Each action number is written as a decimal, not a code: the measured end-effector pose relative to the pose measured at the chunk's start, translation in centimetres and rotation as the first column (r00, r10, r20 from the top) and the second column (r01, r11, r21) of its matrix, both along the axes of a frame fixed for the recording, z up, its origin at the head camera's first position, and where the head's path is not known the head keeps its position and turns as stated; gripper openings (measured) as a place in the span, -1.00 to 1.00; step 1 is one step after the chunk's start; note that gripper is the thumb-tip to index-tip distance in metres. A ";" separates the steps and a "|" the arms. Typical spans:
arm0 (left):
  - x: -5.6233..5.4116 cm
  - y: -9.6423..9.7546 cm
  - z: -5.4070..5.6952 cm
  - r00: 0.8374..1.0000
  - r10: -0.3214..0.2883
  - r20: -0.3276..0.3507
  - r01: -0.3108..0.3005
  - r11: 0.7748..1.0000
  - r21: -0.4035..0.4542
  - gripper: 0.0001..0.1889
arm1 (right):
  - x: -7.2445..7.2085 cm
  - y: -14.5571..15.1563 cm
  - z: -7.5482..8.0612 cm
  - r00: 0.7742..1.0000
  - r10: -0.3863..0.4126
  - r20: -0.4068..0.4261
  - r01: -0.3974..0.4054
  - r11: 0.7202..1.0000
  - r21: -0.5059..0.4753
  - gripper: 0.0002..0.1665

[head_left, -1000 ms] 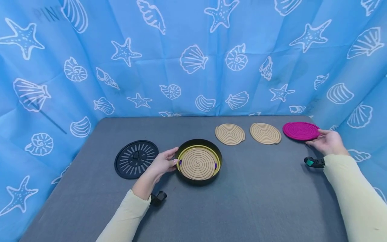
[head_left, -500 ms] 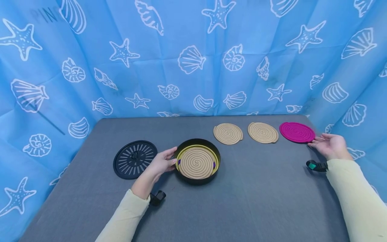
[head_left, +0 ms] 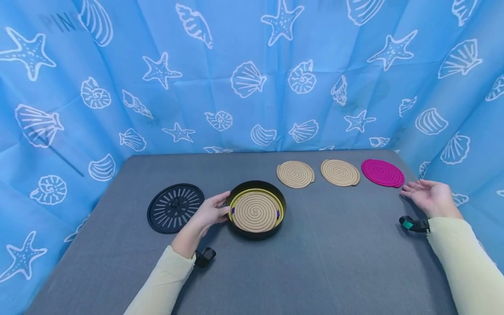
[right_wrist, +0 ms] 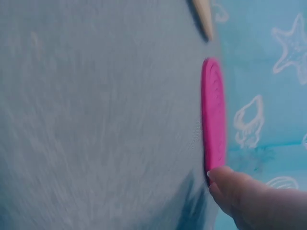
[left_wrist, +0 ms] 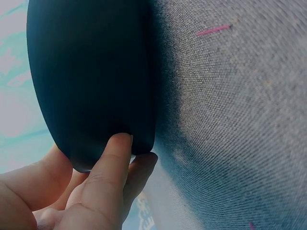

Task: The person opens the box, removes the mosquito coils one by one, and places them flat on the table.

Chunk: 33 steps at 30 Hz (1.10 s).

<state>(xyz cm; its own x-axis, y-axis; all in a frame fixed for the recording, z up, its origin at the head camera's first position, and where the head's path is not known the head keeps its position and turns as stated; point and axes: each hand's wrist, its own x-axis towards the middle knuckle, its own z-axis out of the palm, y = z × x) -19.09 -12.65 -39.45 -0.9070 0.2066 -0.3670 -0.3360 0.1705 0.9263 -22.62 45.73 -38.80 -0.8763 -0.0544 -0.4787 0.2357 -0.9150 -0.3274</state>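
At the middle of the table stands a round black pan (head_left: 257,236) with a yellow ring (head_left: 281,202) inside it. A beige coiled-rope coaster (head_left: 255,213) and small purple bits (head_left: 278,214) show within the ring. My left hand (head_left: 210,211) grips the pan's left side; the left wrist view shows fingers (left_wrist: 112,158) against its dark outer wall (left_wrist: 96,81). At the far right, a magenta spiral coaster (head_left: 383,173) lies flat. Just beyond its near right edge is my right hand (head_left: 430,197), palm partly up, fingers loose and holding nothing.
Two more beige coiled coasters (head_left: 295,174) lie in a row left of the magenta one. A black slotted disc (head_left: 176,208) with a small centre loop lies left of the pan. Behind the grey table (head_left: 338,262) hangs a blue shell-print curtain (head_left: 220,87).
My right hand has let go of the magenta coaster, which now lies flat, and has drawn back slightly. The left hand stays at the pan. The head view shifts a little.
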 end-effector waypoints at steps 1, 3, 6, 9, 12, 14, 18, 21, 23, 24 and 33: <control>0.0 0.0 0.0 1.000 -0.001 0.000 0.001 1.000 -0.001 -0.44 | 0.2 -0.2 0.0 1.000 -0.003 -0.011 0.003 1.000 -0.020 -0.37; 0.0 0.0 -0.1 1.000 0.005 0.004 -0.005 1.000 -0.003 -0.44 | 0.6 -0.6 0.0 0.999 -0.009 -0.031 0.007 0.997 -0.074 -0.36; 0.1 0.0 -0.1 1.000 0.010 -0.001 -0.010 1.000 -0.007 -0.44 | 1.1 -1.4 0.4 0.998 -0.022 -0.058 0.011 0.984 -0.177 -0.33; 0.2 0.0 0.0 1.000 0.015 0.000 -0.015 1.000 -0.004 -0.44 | 1.4 -2.4 0.9 0.995 -0.024 -0.097 0.001 0.973 -0.231 -0.29; 0.2 -0.1 0.0 1.000 0.011 0.000 -0.011 1.000 -0.002 -0.44 | 1.6 -3.3 1.4 0.990 -0.018 -0.138 -0.014 0.973 -0.232 -0.25; 0.2 0.0 0.0 1.000 0.007 -0.003 -0.007 1.000 -0.001 -0.44 | 1.9 -4.0 1.8 0.988 -0.018 -0.156 -0.020 0.972 -0.235 -0.23; 0.2 0.0 -0.1 1.000 0.000 -0.007 0.000 1.000 -0.001 -0.44 | 2.3 -5.1 2.4 0.983 -0.020 -0.181 -0.029 0.963 -0.266 -0.19; 0.2 0.1 -0.1 1.000 -0.002 -0.006 0.002 1.000 -0.002 -0.44 | 2.6 -6.0 2.9 0.978 -0.011 -0.207 -0.046 0.962 -0.268 -0.17; 0.3 0.0 0.0 1.000 -0.003 -0.003 0.003 1.000 -0.007 -0.43 | 2.8 -6.6 3.1 0.973 0.003 -0.231 -0.064 0.964 -0.260 -0.16; 0.3 0.0 0.1 1.000 -0.001 -0.002 0.001 1.000 -0.009 -0.44 | 2.8 -6.9 3.1 0.968 0.015 -0.250 -0.080 0.965 -0.249 -0.17; 0.3 0.1 0.2 1.000 0.000 -0.010 0.000 1.000 -0.008 -0.43 | 3.8 -9.4 3.5 0.899 0.158 -0.408 -0.240 0.958 -0.158 -0.47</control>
<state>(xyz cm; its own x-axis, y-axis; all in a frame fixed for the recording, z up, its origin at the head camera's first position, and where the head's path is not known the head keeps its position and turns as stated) -18.80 -12.54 -39.26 -0.9104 0.2038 -0.3600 -0.3271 0.1780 0.9281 -18.82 36.30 -35.25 -0.9502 -0.3051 -0.0640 0.3113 -0.9180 -0.2459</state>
